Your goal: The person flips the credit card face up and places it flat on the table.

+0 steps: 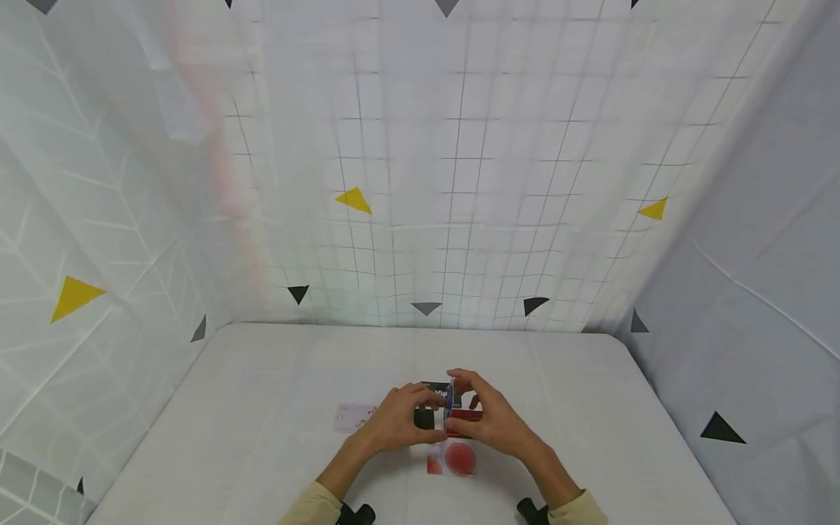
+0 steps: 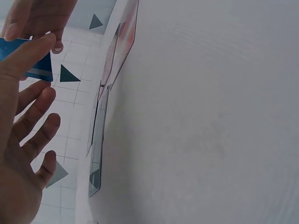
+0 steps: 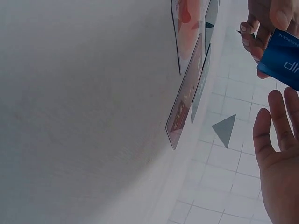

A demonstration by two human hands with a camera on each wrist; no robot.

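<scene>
A blue card [image 3: 282,58] with white lettering is held up between both hands above the table, nearly edge-on in the head view. My left hand [image 1: 397,419] pinches it, the thumb lying across its face in the left wrist view while the other fingers spread loosely. From the other side my right hand [image 1: 495,419] holds the card by its edges between thumb and fingers. Below the hands lie a black card [image 1: 429,385] with "Vip" lettering, a red card [image 1: 467,414], and a card with a red circle [image 1: 461,459]. The hands partly cover these.
A pale pink card [image 1: 353,417] lies left of the left hand, partly behind it. A dark card [image 1: 424,419] shows between the hands. The white table [image 1: 590,408] is bordered by hanging white sheets [image 1: 420,240] at the back and sides.
</scene>
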